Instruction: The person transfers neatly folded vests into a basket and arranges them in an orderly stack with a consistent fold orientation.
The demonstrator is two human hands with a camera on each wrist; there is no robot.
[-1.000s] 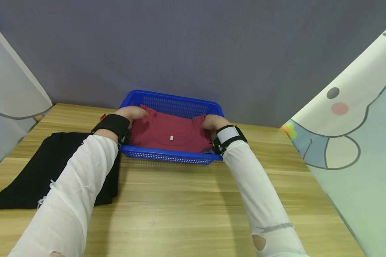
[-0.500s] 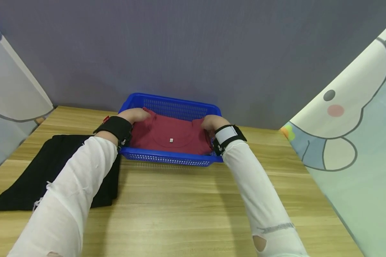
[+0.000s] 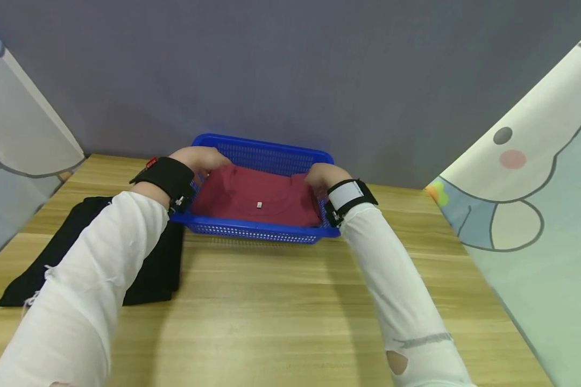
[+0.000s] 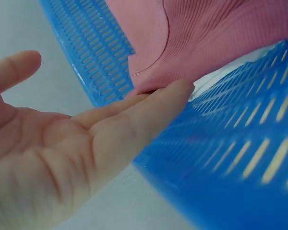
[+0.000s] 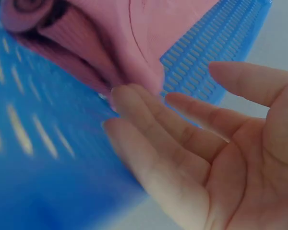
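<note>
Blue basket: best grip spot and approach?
I'd take the blue basket by the rim at its two short ends, from outside left and right. It's longer side to side than front to back, so that should balance it; its far long side sits close to the grey panel.

No readable text, even on the small white label (image 3: 259, 205).

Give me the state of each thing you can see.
Left hand: open, touching the red garment.
Right hand: open, at the garment's edge.
Red garment: folded, inside the blue basket.
Blue basket: upright, on the table.
Black cloth: folded, flat on the table.
Right sleeve: has a hole.
</note>
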